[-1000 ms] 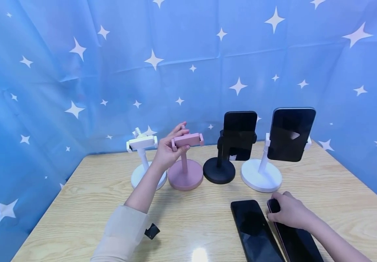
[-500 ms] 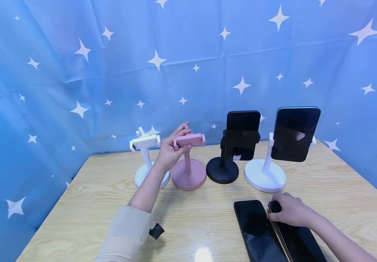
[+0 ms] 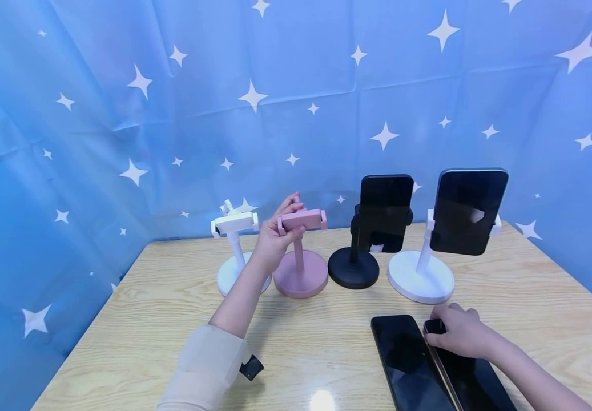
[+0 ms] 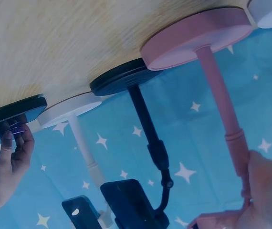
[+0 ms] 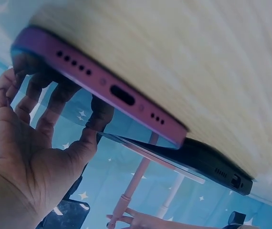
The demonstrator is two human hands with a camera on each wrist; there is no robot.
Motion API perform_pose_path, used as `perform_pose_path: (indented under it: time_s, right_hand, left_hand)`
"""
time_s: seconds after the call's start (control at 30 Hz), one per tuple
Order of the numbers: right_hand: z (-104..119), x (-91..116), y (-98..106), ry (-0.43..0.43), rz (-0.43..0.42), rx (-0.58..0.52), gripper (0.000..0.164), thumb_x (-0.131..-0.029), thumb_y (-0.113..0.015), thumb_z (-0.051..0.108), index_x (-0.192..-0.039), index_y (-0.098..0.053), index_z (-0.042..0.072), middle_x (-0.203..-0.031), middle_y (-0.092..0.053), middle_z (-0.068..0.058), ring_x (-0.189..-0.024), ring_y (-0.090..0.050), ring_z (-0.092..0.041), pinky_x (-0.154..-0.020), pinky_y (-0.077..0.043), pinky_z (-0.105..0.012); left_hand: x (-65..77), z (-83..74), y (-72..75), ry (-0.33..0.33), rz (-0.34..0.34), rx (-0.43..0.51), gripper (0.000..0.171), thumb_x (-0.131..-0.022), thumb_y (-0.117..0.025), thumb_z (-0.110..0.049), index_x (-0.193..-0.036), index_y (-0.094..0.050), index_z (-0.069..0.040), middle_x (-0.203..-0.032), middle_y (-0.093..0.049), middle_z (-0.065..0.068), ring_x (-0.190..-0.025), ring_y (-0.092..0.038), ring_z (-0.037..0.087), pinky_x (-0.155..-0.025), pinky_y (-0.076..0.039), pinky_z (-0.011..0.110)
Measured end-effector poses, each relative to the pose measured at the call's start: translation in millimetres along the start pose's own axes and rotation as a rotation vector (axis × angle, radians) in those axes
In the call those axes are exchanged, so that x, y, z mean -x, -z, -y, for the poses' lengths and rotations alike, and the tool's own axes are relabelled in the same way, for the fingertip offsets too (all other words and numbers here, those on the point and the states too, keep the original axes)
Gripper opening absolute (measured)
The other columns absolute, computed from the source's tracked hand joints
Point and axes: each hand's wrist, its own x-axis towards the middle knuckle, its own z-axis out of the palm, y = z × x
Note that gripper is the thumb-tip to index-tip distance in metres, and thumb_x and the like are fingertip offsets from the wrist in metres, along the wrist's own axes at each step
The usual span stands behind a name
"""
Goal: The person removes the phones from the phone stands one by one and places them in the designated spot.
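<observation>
pink stand rests upright between a white stand and black stand, its clamp gripped by the left hand; the right hand pinches a purple-edged phone beside another phone on the table.

The round-based pink plastic phone stand shows a smooth, low-sheen surface, as do the two round-based white plastic phone stands and the round-based black plastic phone stand. The flat, rectangular, purple-edged black phone presents a glossy, mirror-like, glass-looking face and a smooth, metallic-looking edge; the flat, rectangular all-black phone beside it is likewise glossy. Also shown are the pale, wood-grained tabletop, shiny at its highlight, the creased blue cloth backdrop with white stars, and the matt off-white fabric sleeve.
</observation>
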Motion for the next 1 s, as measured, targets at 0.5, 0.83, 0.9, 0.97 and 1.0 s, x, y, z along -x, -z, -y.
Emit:
perform_pose_path:
  time_s: [0.5,0.83,0.9,0.97,1.0]
  right_hand:
    - [-2.2,4.2,-1.7,0.054,-0.044,0.017,0.029,-0.073,-0.072,0.028,-0.089,-0.058,0.007,-0.086,-0.055,-0.005,-0.081,-0.05,-0.023,-0.072,-0.034,-0.048]
    - [-3.1,3.4,-0.7,0.067,-0.036,0.031,0.031,-0.072,-0.073,0.029,-0.089,-0.059,0.008,-0.087,-0.055,-0.005,-0.079,-0.05,-0.021,-0.071,-0.035,-0.046]
    - [-3.6,3.4,0.3,0.08,-0.024,0.033,0.032,-0.072,-0.074,0.03,-0.09,-0.059,0.008,-0.088,-0.055,-0.005,-0.08,-0.05,-0.021,-0.071,-0.035,-0.045]
    - [-4.4,3.2,2.0,0.087,0.002,0.019,0.034,-0.071,-0.074,0.03,-0.092,-0.059,0.007,-0.089,-0.055,-0.006,-0.08,-0.049,-0.022,-0.07,-0.035,-0.044]
    - [-4.5,3.3,3.2,0.088,0.019,0.011,0.036,-0.071,-0.074,0.03,-0.094,-0.059,0.006,-0.09,-0.055,-0.006,-0.08,-0.049,-0.022,-0.07,-0.036,-0.044]
  left_hand:
    - [3.4,2.2,-5.3,0.021,-0.05,0.08,0.042,-0.083,-0.055,0.013,-0.124,-0.048,0.009,-0.148,-0.029,0.004,-0.135,-0.027,0.02,-0.105,-0.031,0.04]
    - [4.8,2.6,-6.2,0.015,-0.089,0.098,0.041,-0.083,-0.055,0.013,-0.119,-0.059,-0.005,-0.146,-0.033,0.003,-0.134,-0.03,0.017,-0.106,-0.029,0.04]
    - [5.2,2.7,-6.2,0.01,-0.104,0.09,0.041,-0.082,-0.056,0.013,-0.119,-0.059,-0.005,-0.145,-0.035,0.002,-0.133,-0.032,0.016,-0.106,-0.03,0.039]
    - [5.8,2.9,-6.8,0.009,-0.127,0.097,0.043,-0.081,-0.056,0.014,-0.119,-0.06,-0.006,-0.144,-0.037,0.003,-0.132,-0.034,0.015,-0.105,-0.031,0.038]
    - [6.2,3.1,-7.1,0.009,-0.138,0.109,0.044,-0.081,-0.056,0.015,-0.119,-0.061,-0.007,-0.144,-0.038,0.004,-0.131,-0.035,0.015,-0.105,-0.032,0.037]
